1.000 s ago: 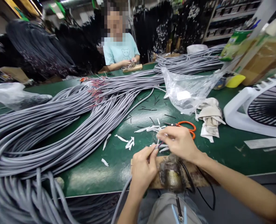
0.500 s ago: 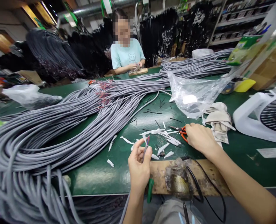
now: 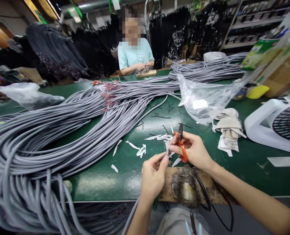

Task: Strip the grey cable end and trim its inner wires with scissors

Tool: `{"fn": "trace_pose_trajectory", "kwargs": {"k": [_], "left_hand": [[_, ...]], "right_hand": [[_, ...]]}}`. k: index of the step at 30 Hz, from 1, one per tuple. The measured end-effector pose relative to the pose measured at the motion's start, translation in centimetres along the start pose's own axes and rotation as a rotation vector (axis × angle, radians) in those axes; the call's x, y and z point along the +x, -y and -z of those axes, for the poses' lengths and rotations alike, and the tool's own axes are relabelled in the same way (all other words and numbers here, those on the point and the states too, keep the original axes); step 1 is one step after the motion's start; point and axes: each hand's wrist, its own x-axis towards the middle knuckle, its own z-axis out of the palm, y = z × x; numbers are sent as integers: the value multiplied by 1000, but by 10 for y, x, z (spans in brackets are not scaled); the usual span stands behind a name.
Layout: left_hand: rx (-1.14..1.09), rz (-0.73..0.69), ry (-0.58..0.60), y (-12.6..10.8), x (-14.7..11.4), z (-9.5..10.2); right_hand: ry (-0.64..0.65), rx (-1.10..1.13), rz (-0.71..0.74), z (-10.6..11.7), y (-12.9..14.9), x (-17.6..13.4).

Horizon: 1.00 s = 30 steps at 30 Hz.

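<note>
My left hand (image 3: 153, 178) is closed in a pinch on the end of a grey cable (image 3: 132, 212), which runs down past my forearm. Touching it from the right, my right hand (image 3: 195, 151) holds small orange-handled scissors (image 3: 183, 152), their dark blades pointing up. Its thumb and forefinger also pinch a white strip (image 3: 167, 147) at the cable end. The coloured inner wires are mostly hidden by my fingers. White scraps (image 3: 141, 150) lie scattered on the green table (image 3: 98, 186) around both hands.
A large bundle of grey cables (image 3: 68, 130) covers the left side. Below my hands is a wooden board (image 3: 168, 189) with a round metal piece and black cord. To the right are a plastic bag (image 3: 201, 94), cloth gloves (image 3: 229, 127) and a fan (image 3: 264, 124). A co-worker (image 3: 136, 54) sits opposite.
My right hand has lifted the scissors off the table and come left to the cable end. The blades now point up. My left hand has shifted slightly right, still holding the cable.
</note>
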Motion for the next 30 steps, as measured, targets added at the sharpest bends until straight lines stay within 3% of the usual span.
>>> {"fn": "trace_pose_trajectory", "kwargs": {"k": [4, 6, 8, 11, 13, 16, 22, 30], "left_hand": [[-24, -105, 49, 4, -4, 3], [-80, -159, 3, 6, -4, 4], [-108, -210, -124, 7, -3, 5], [-92, -253, -337, 6, -1, 6], [-68, -269, -396, 4, 0, 6], [7, -296, -398, 4, -1, 6], [112, -309, -341, 6, -1, 8], [16, -219, -312, 3, -2, 6]], "right_hand": [[70, 202, -228, 0, -9, 6], [128, 187, -289, -1, -11, 6], [91, 11, -188, -2, -10, 3], [-5, -460, 121, -1, -4, -4], [2, -706, 288, 2, -1, -6], [55, -871, 425, 5, -4, -7], [94, -1102, 566, 8, -12, -7], [23, -1263, 555, 8, -10, -13]]}}
